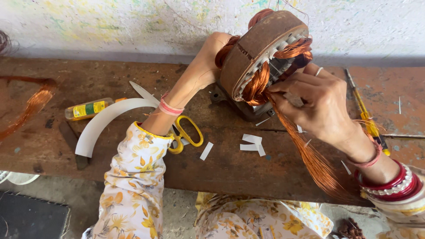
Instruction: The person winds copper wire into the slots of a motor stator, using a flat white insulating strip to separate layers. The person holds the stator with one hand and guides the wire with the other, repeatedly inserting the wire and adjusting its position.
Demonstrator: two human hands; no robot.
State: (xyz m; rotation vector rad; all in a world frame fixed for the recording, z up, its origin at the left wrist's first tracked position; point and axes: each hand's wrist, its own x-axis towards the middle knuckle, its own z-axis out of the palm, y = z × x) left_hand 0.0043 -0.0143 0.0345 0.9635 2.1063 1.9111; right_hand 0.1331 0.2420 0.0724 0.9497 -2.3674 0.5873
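A rusty round motor stator [256, 53] stands tilted on the wooden bench [221, 172], with copper wire coils [259, 84] wound through its slots. My left hand [206, 62] reaches behind the stator and holds its far side. My right hand [316, 104] pinches the copper wire at the stator's front opening. A loose bundle of copper strands [314, 163] trails from the fingers down over the bench's near edge. Red bangles sit on my right wrist.
Yellow-handled scissors [188, 132] lie beside my left forearm. A curved white paper strip [104, 121] and a small yellow bottle [88, 109] lie to the left, another copper coil [31, 106] at far left. White paper scraps [252, 144] and a yellow-handled tool [365, 115] lie near the stator.
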